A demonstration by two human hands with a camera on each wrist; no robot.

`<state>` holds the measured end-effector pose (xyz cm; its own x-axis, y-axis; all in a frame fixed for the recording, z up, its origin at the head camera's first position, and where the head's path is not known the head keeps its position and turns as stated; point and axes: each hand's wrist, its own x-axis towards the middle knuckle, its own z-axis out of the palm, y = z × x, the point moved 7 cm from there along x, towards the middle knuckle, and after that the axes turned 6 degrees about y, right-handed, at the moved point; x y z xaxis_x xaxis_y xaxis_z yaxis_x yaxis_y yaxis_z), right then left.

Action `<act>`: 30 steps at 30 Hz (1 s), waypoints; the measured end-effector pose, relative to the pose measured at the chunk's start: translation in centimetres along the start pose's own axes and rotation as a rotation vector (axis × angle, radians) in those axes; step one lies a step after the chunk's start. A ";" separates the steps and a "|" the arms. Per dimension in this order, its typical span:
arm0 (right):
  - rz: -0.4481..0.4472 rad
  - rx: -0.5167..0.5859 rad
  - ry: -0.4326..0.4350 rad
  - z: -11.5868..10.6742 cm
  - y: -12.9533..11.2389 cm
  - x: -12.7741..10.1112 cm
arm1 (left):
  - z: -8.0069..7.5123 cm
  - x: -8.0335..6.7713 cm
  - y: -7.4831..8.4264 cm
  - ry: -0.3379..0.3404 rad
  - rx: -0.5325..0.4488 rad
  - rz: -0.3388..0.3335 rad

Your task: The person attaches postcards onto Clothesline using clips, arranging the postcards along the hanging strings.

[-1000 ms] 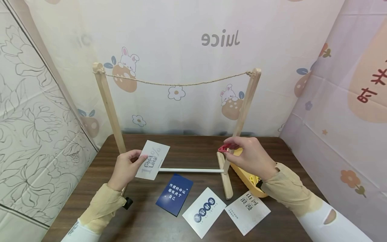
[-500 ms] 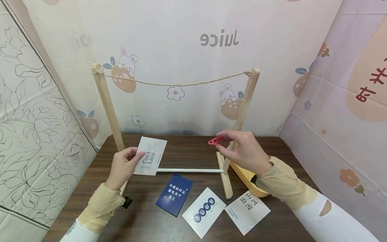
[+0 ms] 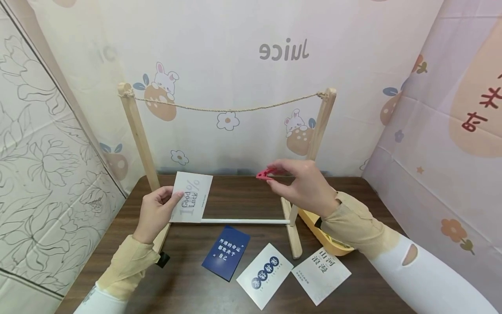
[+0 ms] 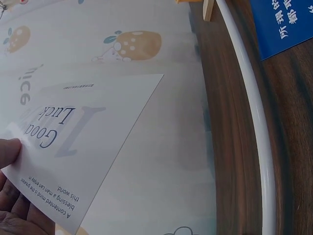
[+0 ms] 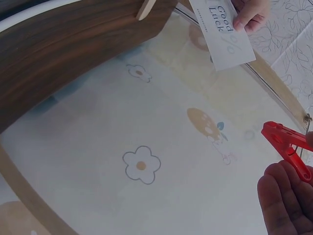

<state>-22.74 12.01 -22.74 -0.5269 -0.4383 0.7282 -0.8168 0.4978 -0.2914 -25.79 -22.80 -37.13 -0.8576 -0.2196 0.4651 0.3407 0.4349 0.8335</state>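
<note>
My left hand pinches a white "Good Luck" card by its lower left corner, holding it upright above the table; the card fills the left wrist view and shows as the card in the right wrist view. My right hand pinches a red clothespin, raised in front of the wooden frame; the clothespin points left, jaws together. A wooden stand carries a twine line between two posts, above both hands.
On the dark wooden table lie a blue card, a white card with blue dots and a white card with green text. A yellow tray sits behind the right post. A white rod joins the stand's feet. Patterned walls close in.
My right hand has lifted the red clothespin up and to the left, away from the yellow tray. My left hand has raised the card slightly and shifted it left.
</note>
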 end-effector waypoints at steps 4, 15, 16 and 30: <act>-0.012 0.012 0.022 0.2 -0.3 0.5 | -0.1 0.0 0.0 0.011 0.002 -0.015; -0.048 0.017 0.073 0.1 -0.9 2.2 | -0.7 0.6 0.1 0.047 -0.054 -0.054; -0.052 0.017 0.077 0.1 -1.0 2.3 | -0.7 0.6 0.2 0.049 -0.057 -0.053; -0.128 0.011 0.069 0.4 -2.9 4.8 | -1.0 1.6 0.7 0.089 -0.148 -0.090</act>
<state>-22.99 8.18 -18.59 -0.4017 -0.4451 0.8003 -0.8790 0.4327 -0.2006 -26.55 -23.67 -35.47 -0.8520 -0.3309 0.4058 0.3230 0.2779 0.9047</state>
